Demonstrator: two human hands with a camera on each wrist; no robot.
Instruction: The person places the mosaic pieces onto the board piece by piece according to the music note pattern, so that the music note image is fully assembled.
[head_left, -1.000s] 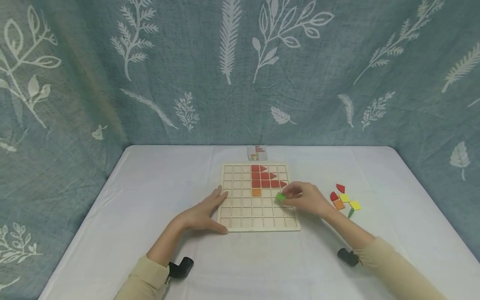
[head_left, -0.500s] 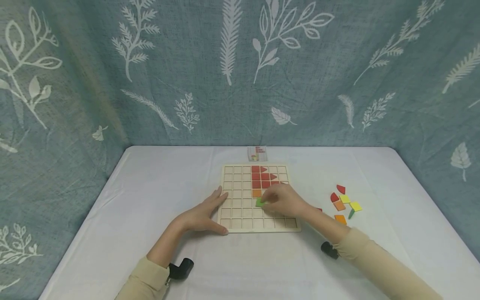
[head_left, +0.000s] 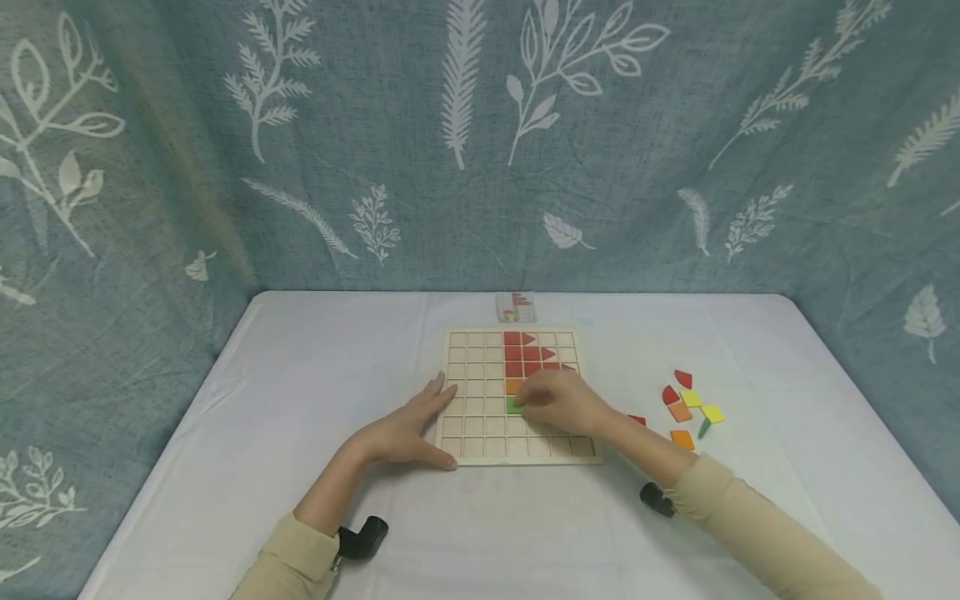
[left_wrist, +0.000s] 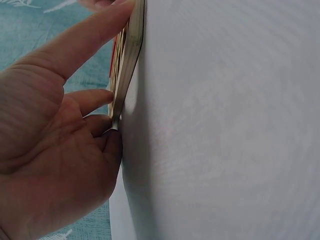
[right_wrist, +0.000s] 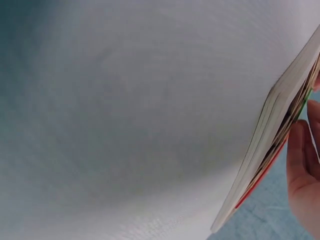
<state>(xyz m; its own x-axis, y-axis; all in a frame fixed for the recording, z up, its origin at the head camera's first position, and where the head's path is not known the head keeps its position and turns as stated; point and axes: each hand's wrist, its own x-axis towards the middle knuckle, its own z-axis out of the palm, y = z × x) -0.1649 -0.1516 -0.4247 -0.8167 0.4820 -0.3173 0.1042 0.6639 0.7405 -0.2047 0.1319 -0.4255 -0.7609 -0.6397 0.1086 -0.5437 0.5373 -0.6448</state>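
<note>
A wooden grid board (head_left: 472, 425) lies flat on the white table. My left hand (head_left: 405, 429) rests along its left side with thumb and fingers spread; in the left wrist view, that hand (left_wrist: 55, 130) touches the board's edge (left_wrist: 131, 47). Over the board's middle, my right hand (head_left: 562, 402) has its fingertips at a green square tile (head_left: 513, 406) in a cell just below an orange square tile (head_left: 513, 386). Red tiles (head_left: 513, 353) fill parts of the top three rows, ending in pointed pieces. In the right wrist view only part of the right hand (right_wrist: 305, 180) shows.
A small pattern card (head_left: 515, 307) lies behind the board. Loose pieces sit to the right: yellow squares (head_left: 712, 413), orange squares (head_left: 682, 439), red curved pieces (head_left: 683, 379) and a thin green piece (head_left: 704, 427). Another red piece (head_left: 637, 419) is partly behind the right forearm.
My right hand has carried the green tile leftward from the board's right side to the cell under the orange tile, where it now lies square with the grid. The left hand has stayed put.
</note>
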